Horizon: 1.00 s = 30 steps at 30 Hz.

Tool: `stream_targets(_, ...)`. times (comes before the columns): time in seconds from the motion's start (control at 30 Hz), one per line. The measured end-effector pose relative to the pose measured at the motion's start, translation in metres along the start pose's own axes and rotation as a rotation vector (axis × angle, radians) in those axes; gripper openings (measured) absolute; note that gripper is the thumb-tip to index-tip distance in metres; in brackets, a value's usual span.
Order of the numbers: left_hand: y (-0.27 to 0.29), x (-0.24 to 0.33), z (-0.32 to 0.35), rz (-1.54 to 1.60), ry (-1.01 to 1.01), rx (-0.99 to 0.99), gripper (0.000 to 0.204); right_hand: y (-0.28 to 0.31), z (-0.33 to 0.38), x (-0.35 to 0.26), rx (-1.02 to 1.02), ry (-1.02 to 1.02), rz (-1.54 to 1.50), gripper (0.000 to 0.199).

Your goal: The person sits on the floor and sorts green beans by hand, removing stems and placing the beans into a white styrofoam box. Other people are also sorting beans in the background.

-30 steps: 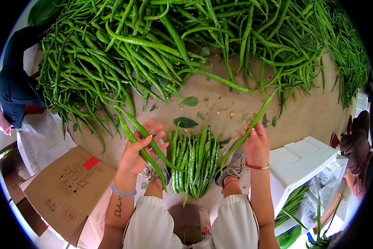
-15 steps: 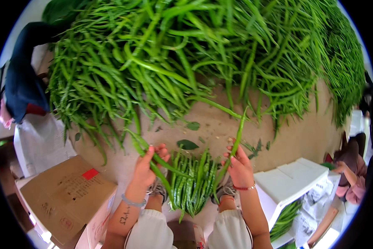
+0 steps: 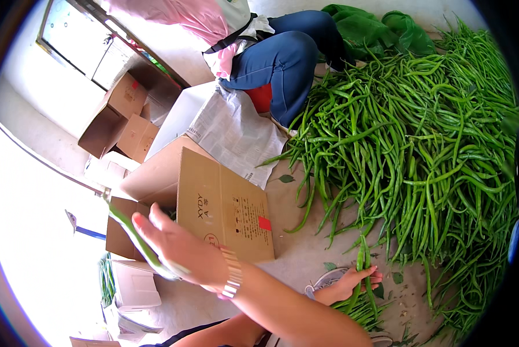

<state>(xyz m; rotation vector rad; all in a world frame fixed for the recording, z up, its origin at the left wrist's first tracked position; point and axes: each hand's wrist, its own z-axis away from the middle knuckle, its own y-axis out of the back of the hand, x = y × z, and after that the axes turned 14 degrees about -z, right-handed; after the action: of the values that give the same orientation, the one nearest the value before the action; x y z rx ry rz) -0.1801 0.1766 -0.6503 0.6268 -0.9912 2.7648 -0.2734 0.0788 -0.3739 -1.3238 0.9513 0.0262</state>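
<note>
Your left hand [image 3: 355, 282] grips two green chillies [image 3: 360, 257] over the bundle [image 3: 363, 315], likely light, smooth, snappable, best pinched mid-length; right hand [image 3: 184, 254], beside another chilli [image 3: 134, 236] near the carton [image 3: 236, 222], grip unclear.

Seated person [image 3: 280, 63] cut off by top edge; raised pepper [image 3: 135, 237] blurred

Bright scene, blown out to white left of the raised hand [image 3: 181, 250].
Strong light seems to come from that side, washing out detail; the hand and the green pepper [image 3: 132, 232] beside its fingers are softened by blur, the bracelet [image 3: 232, 272] streaked into pale bands. Right of the hand, the pepper pile [image 3: 421, 156] looks fairly sharp, with small glints. Edges bow toward the black, blue-fringed rim.
</note>
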Motion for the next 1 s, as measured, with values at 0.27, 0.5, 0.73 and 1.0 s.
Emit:
stream_targets(0.27,0.061,0.002,0.031,0.158,0.0,0.201,0.02,0.113,0.252,0.126,0.76,0.289,-0.151,0.048)
stream_targets(0.5,-0.035,-0.007,0.038,-0.034,-0.026,0.117,0.018,0.168,0.528,0.234,1.855,0.292,0.421,0.039)
stream_targets(0.73,-0.022,0.042,0.016,-0.218,0.117,-0.104,0.025,0.285,0.462,0.206,1.883,-0.417,1.521,0.027)
stream_targets(1.0,-0.042,0.087,0.015,-0.398,-0.066,-0.069,0.038,0.169,0.55,0.158,1.598,-0.5,1.781,0.023)
